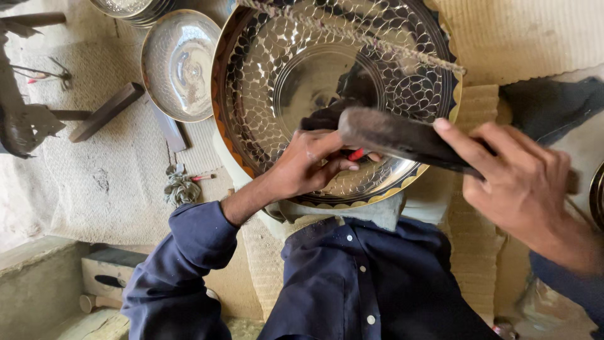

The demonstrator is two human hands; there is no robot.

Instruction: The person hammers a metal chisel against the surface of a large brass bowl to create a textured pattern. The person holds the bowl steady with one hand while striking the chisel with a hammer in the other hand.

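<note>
Metalwork in hand: large round engraved brass tray point(402, 56), scale-patterned with a dark scalloped border, propped tilted against the person's lap, its lower rim just above the dark blue shirt point(358, 283). Left hand point(308, 165) rests on the lower inside of the tray, fingers closed around a small red-handled tool point(356, 154) whose tip is hidden. Right hand point(522, 182) is closed on the handle of a dark hammer point(390, 132); the hammer head lies just above the left hand, and contact with the tool cannot be told. A twisted cord point(352, 34) runs slantwise across the upper face of the tray. A smaller silver-coloured embossed dish point(179, 63) lies on woven matting point(100, 157) to the left, near the tray's rim; a stack of similar dishes point(132, 9) sits above it at the frame edge. A dark metal bar point(107, 112) and a knot of rag point(181, 187) lie on the matting nearby.
</note>
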